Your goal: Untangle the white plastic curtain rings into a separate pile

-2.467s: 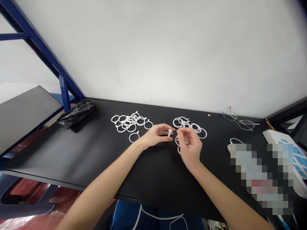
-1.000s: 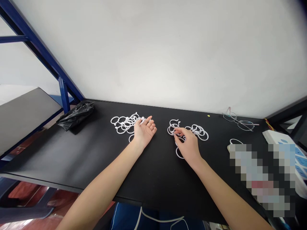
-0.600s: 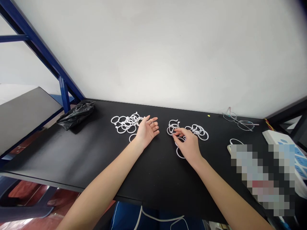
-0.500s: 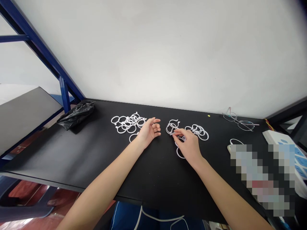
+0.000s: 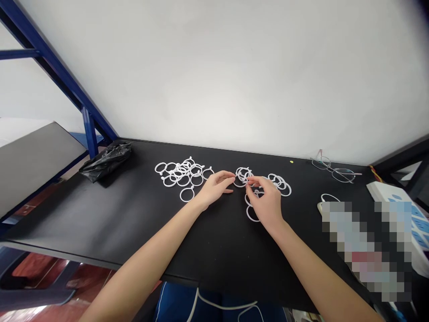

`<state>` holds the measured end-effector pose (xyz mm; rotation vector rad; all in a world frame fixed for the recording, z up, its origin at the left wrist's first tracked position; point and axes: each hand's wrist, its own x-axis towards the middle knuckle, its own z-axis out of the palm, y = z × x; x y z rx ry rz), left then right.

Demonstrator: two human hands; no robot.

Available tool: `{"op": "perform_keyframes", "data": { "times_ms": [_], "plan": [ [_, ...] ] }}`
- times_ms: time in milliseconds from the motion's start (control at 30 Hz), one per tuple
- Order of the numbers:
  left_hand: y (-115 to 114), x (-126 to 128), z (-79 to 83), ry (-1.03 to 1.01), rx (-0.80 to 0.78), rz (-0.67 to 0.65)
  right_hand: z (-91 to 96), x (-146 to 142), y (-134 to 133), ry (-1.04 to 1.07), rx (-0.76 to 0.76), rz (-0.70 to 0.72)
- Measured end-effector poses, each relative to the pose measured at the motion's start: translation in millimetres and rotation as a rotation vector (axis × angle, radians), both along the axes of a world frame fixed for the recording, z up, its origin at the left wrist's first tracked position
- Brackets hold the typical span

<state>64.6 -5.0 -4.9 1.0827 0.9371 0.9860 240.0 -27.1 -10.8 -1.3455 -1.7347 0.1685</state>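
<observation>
I see a long black matte tabletop (image 5: 100, 210), then a crumpled black plastic bag (image 5: 106, 159) whose contents I cannot see. Two heaps of white plastic rings lie apart: the left heap (image 5: 181, 173) and the right heap (image 5: 278, 183). My left hand (image 5: 216, 188) and right hand (image 5: 264, 203) meet between them, fingertips pinched on one small white plastic ring (image 5: 243, 175), probably for a two-handed hold.

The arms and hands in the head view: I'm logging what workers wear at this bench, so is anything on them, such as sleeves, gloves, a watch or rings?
Nothing shows. The left hand and right hand are bare, without gloves. Both forearms are uncovered right down to the bottom edge of the picture, with no sleeve, watch or wristband. No finger rings or markings can be made out.
</observation>
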Motion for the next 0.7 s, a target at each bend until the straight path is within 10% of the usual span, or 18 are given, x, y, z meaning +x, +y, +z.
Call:
{"op": "perform_keyframes", "data": {
  "times_ms": [700],
  "plan": [
    [-4.1,-0.4,6.3,-0.004,0.024,-0.176,10.8,-5.4,-8.6,0.151,0.183,-0.001]
  ]
}}
